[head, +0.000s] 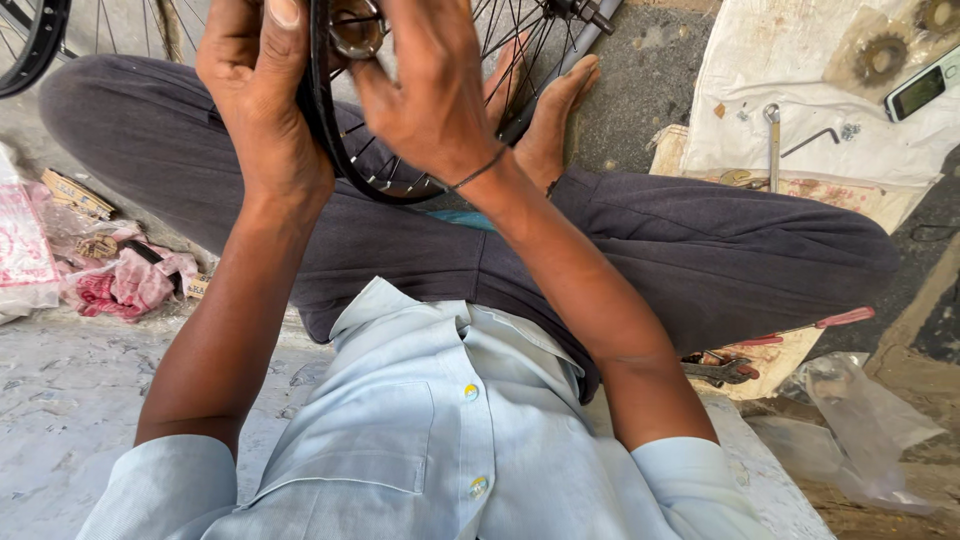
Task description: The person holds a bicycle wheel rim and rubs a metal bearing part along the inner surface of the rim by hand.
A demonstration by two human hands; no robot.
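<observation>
Wheel (345, 150), top centre of frame: left hand (255, 95) grips the rim, right hand (425, 85) pinches the hub (355, 30). Fingers near spokes (375, 170) risk pinching if it turns.

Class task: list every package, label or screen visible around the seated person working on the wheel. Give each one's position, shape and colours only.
Phone: top right on the white cloth, slim rectangle, pale greenish screen.
Plastic packet: far left on the floor, crumpled, white with red print.
Small cardboard box: left, behind the packet, flat and tan.
Clear plastic bag: bottom right, crumpled, transparent.
</observation>
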